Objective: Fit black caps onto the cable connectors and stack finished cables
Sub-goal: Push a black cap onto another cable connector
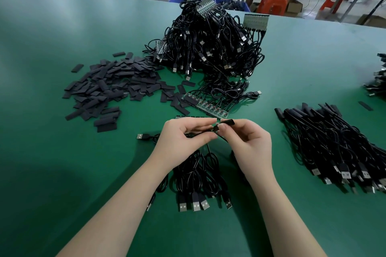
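Your bench (52,33) is covered in a smooth, matte green mat that fills most of the frame. At the left centre lies a loose scatter of black caps (108,83): flat, dull, rectangular sleeves, overlapping one another in no order. Right of them, at upper centre, rises a tangled heap of cables (211,48), thin glossy black cords with metal-tipped USB plugs poking out and green strips of small circuit boards still joined side by side. One such board strip (205,106) lies flat on the mat just above your hands. At centre, your left hand (183,140) has its fingers curled and pinches a thin black cable (205,134) between thumb and fingertips, while a USB plug (143,137) trails out to its left on the mat. Your right hand (248,144) sits just beside it, nearly touching, fingers curled, pinching a single black cap (227,122) at the fingertips; the cap lies level, right at the cable end held between both hands. How far the cap sits over the connector cannot be told. Below your hands, between your forearms, rests a small bundle of looped cables (198,179) with plugs pointing toward you. At the right of the frame lies the stack of finished cables (334,142), laid roughly parallel, capped ends up and silver plugs at lower right.
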Available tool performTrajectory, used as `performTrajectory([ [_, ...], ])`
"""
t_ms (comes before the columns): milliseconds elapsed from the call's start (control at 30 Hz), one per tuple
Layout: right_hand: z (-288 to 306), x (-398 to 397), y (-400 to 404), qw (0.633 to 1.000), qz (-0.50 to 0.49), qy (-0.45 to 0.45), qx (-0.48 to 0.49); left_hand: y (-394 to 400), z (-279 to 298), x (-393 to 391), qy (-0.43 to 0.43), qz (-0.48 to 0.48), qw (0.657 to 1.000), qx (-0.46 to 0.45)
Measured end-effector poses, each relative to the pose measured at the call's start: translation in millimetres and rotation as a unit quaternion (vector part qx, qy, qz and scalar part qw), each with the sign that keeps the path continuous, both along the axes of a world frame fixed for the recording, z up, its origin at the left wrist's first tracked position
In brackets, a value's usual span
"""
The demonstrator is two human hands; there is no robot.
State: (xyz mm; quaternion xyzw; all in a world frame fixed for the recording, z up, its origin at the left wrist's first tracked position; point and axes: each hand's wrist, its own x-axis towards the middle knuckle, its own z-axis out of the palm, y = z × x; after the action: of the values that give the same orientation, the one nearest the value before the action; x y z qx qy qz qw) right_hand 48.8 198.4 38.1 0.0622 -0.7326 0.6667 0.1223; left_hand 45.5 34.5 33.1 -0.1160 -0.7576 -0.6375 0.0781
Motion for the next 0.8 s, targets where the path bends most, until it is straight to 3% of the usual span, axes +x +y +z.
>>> performTrajectory([
  [200,-0.5,-0.5,-0.1,0.994,0.043,-0.072,-0.069,-0.7,-0.2,0.8,-0.003,0.008,1.0,0.016],
  [400,-1.4,-1.7,-0.2,0.995,0.042,-0.061,-0.073,2.3,-4.5,0.0,0.019,0.06,0.998,-0.016],
  [633,-0.3,-1.8,0.2,0.989,0.029,-0.079,-0.119,-0.6,-2.2,-1.8,0.029,0.011,0.998,-0.05],
  [800,-3.7,-2.2,-0.6,0.989,0.033,-0.086,-0.117,-2.1,-3.1,-1.5,0.03,0.05,0.996,-0.067],
])
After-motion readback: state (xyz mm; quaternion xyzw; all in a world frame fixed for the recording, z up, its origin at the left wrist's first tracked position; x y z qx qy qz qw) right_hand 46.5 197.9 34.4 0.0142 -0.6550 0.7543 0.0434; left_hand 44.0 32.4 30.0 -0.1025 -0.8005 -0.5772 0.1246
